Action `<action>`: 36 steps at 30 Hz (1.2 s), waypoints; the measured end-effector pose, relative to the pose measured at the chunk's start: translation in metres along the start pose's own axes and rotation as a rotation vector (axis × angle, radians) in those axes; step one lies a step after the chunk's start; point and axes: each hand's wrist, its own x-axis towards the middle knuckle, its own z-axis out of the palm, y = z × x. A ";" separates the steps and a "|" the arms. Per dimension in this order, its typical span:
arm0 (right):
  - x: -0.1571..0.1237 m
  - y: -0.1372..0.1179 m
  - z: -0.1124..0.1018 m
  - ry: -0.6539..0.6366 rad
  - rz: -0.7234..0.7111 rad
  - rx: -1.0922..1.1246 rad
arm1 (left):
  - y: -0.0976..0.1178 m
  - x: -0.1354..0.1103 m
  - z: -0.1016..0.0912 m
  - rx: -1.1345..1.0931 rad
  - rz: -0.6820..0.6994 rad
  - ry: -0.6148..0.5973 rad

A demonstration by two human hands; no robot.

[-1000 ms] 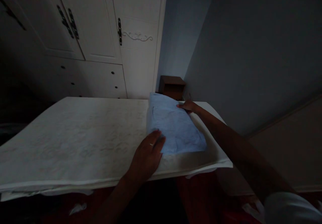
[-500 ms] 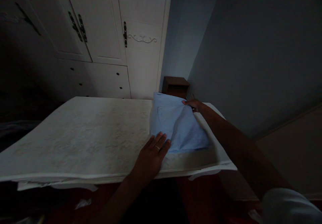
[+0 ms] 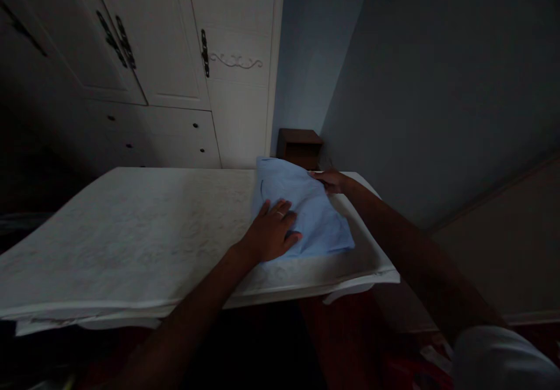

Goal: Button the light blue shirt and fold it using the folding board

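Note:
A folded light-blue garment lies on the right part of a white patterned table. My left hand, a ring on one finger, rests flat on the garment's left side with its fingers spread. At the far right edge of the cloth, my right hand pinches the fabric between thumb and fingers. Its other fingers are partly hidden, curled beneath. What kind of garment this is cannot be made out in the dim light.
A white wardrobe with dark handles stands behind the table. A small brown cabinet is in the corner, beside a grey wall on the right. Below is a dark red floor.
My left hand has slid away from me, further up onto the garment. My right hand keeps its hold at the far edge. The view has shifted slightly.

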 end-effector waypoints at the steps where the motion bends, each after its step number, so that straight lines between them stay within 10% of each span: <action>1: -0.005 0.000 -0.002 -0.031 0.031 0.016 | -0.004 -0.001 0.006 -0.022 0.006 -0.021; 16: -0.151 0.066 -0.020 -0.428 -0.171 -0.189 | -0.026 -0.022 0.021 -0.097 0.009 -0.038; 28: -0.148 0.105 -0.028 -0.200 -0.210 -0.388 | -0.045 -0.055 0.007 -0.377 -0.123 0.034; 36: -0.150 0.063 0.024 0.155 -0.649 -0.633 | -0.006 -0.093 0.005 -0.178 -0.285 0.177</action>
